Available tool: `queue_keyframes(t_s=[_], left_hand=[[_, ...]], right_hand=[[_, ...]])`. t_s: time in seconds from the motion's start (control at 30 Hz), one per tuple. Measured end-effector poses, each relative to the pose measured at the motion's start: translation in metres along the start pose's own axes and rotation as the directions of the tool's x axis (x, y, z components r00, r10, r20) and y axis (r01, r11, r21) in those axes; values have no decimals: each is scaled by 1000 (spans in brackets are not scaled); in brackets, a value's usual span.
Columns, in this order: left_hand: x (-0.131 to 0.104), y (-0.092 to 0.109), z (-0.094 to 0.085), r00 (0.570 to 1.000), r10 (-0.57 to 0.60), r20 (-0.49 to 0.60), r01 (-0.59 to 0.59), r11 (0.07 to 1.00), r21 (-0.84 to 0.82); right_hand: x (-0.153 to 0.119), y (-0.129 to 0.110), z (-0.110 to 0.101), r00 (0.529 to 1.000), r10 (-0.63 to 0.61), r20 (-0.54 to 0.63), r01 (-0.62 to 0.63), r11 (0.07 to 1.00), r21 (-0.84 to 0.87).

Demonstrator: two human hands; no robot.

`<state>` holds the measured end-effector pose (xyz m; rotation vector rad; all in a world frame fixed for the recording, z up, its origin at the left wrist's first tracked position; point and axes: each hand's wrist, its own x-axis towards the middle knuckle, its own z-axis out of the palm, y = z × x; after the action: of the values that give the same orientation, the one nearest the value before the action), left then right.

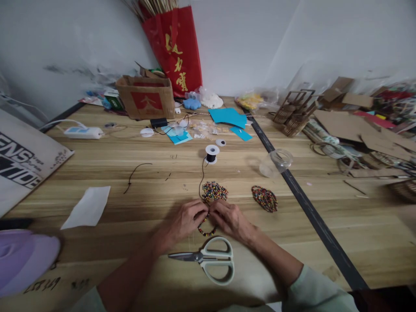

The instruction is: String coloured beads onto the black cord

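A loop of small coloured beads [207, 234] hangs between my two hands, low over the table. My left hand [191, 215] is closed in a pinch at the top of this beaded string, and my right hand [229, 218] pinches it from the other side; the fingertips nearly meet. Just beyond them lies a pile of loose beads [215, 190]. From a white spool of black cord [212, 154], a thin strand runs down towards my left fingers. Scissors [208, 258] with pale handles lie below my hands, blades pointing left.
To the right lies a bundle of beaded strings [264, 199]; beyond it is a clear plastic container [279, 161]. A white paper [87, 207] and a cut black cord [130, 177] lie left. A cardboard box [146, 97] and red bag [177, 52] stand at the back.
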<state>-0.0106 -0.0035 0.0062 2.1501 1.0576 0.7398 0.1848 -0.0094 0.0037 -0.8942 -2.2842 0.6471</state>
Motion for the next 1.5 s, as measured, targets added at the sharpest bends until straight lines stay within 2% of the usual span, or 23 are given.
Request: queue_keyframes(t_s=[0.13, 0.27, 0.4, 0.7, 0.83, 1.13, 1.3, 1.4, 1.5], left_hand=[[-1, 0, 1, 999, 32, -17, -31, 999, 3], [1, 0, 1, 995, -94, -17, 92, 990, -105], [2, -2, 4, 975, -218, 34, 220, 947, -236], [3, -2, 4, 942, -311, 130, 334, 820, -465], [3, -3, 4, 942, -300, 148, 333, 793, -511], [1, -1, 9, 954, -291, 66, 290, 852, -435], [0, -1, 12, 949, -314, 40, 297, 837, -460], [0, -3, 12, 946, -321, 43, 296, 802, -519], [1, -6, 11, 932, -355, 72, 329, 748, -576]], right_hand=[[0, 3, 2, 998, 49, -47, -47, 997, 56], [-1, 4, 4, 996, 67, -59, -60, 992, 107], [-1, 4, 4, 997, 66, -49, -58, 988, 142], [4, -5, -3, 997, 71, -20, -67, 987, 146], [5, -6, -4, 996, 88, -23, -83, 980, 179], [4, -5, -1, 992, 124, -1, -120, 963, 242], [2, -4, 3, 985, 174, -16, -164, 953, 256], [1, -4, 5, 987, 144, -68, -127, 969, 211], [0, -2, 5, 993, 44, -106, -30, 991, 132]])
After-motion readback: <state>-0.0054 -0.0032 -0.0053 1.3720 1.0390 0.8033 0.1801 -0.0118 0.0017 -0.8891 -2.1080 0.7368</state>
